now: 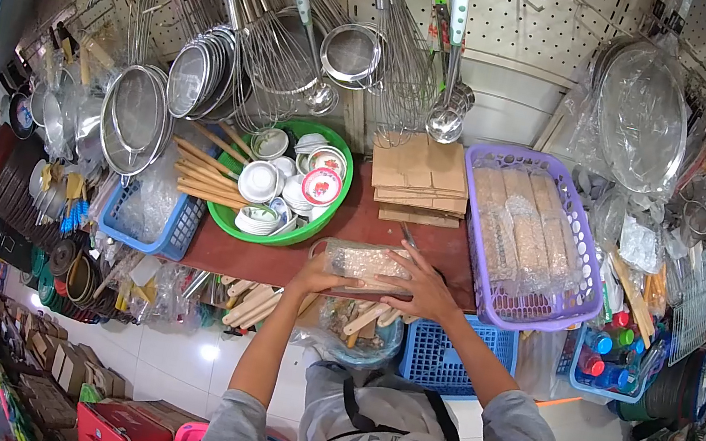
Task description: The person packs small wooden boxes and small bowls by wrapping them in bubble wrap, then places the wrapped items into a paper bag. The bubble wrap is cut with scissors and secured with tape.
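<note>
A package wrapped in clear bubble wrap (364, 263), with something tan inside, is between my hands at the front edge of the reddish-brown table (224, 256). My left hand (320, 275) grips its left end, fingers partly hidden by the wrap. At the right end, my right hand (423, 286) holds it with fingers spread over the top and side. A thin dark object (408, 232) lies just beyond my right fingertips. Behind the package is a stack of brown cardboard pieces (420, 173).
A green basin (302, 232) of small bowls and wooden-handled tools stands left. To the right, a purple basket (585, 309) holds several bubble-wrapped packages. Blue baskets (452, 356) (181, 233) sit below and at far left. Whisks (400, 59) and strainers (134, 111) hang behind.
</note>
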`<act>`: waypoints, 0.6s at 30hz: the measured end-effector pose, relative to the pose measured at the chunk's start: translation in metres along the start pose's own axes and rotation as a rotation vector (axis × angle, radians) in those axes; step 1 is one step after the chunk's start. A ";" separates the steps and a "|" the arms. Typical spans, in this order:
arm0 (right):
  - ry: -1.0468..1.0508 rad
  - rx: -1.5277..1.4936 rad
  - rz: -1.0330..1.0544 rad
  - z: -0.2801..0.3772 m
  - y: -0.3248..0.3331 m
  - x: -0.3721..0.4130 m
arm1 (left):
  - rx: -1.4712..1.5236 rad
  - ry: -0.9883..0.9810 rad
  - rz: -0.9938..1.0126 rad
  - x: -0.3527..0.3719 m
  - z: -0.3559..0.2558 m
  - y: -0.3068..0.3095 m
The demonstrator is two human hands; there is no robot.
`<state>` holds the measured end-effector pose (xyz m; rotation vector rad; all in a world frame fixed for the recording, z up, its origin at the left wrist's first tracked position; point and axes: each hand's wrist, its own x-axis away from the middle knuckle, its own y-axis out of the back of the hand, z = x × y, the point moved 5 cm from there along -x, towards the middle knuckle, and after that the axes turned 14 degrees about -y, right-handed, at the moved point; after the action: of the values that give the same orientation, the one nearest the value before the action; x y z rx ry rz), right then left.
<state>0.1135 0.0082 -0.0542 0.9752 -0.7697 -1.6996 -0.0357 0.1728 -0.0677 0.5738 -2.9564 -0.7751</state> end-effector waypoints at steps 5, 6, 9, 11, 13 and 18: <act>-0.051 0.008 0.042 -0.007 -0.005 -0.007 | -0.020 -0.020 0.007 -0.005 0.020 -0.002; -0.061 0.010 0.050 -0.010 -0.010 -0.009 | -0.045 -0.022 -0.003 -0.005 0.019 -0.001; -0.045 -0.027 0.009 -0.018 -0.021 -0.017 | -0.018 0.031 0.018 -0.008 0.027 -0.002; -0.029 -0.020 -0.002 -0.022 -0.024 -0.021 | 0.001 0.037 -0.016 -0.007 0.022 0.000; -0.002 -0.031 -0.017 -0.025 -0.027 -0.024 | 0.005 0.052 -0.035 -0.009 0.022 0.000; -0.010 -0.110 0.023 -0.031 -0.026 -0.035 | -0.001 0.091 -0.117 -0.012 0.031 0.000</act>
<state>0.1360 0.0478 -0.0824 0.8799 -0.6839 -1.7097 -0.0283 0.1919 -0.0935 0.7665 -2.8607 -0.7377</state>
